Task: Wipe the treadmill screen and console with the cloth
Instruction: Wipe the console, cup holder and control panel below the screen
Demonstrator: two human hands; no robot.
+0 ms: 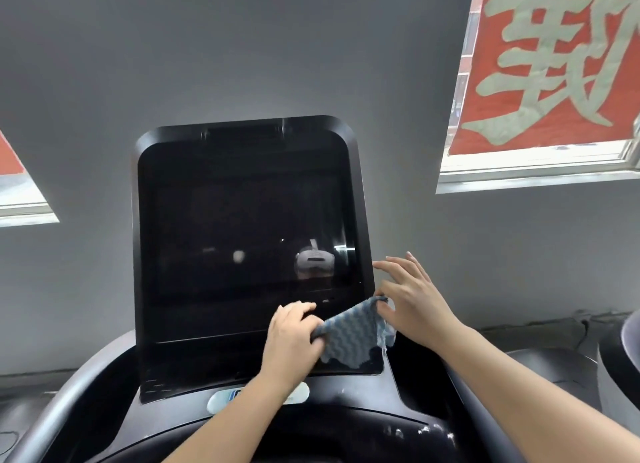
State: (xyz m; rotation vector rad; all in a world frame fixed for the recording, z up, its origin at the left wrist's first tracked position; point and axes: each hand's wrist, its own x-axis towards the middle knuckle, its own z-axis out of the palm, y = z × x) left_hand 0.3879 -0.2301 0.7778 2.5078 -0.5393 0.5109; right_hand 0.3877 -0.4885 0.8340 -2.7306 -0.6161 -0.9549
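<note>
The treadmill's dark screen (239, 227) stands upright in a black frame above the console (346, 403). A blue-grey cloth with a wavy pattern (353, 334) is stretched in front of the screen's lower right corner. My left hand (292, 331) grips the cloth's left end with curled fingers. My right hand (412, 300) pinches the cloth's upper right corner between thumb and finger, its other fingers spread beside the screen's right edge.
Curved grey handrails (69, 393) flank the console. A grey wall rises behind, with a window and a red banner (554, 64) at the upper right and another window (20, 192) at the left. White specks lie on the console's lower right (429, 429).
</note>
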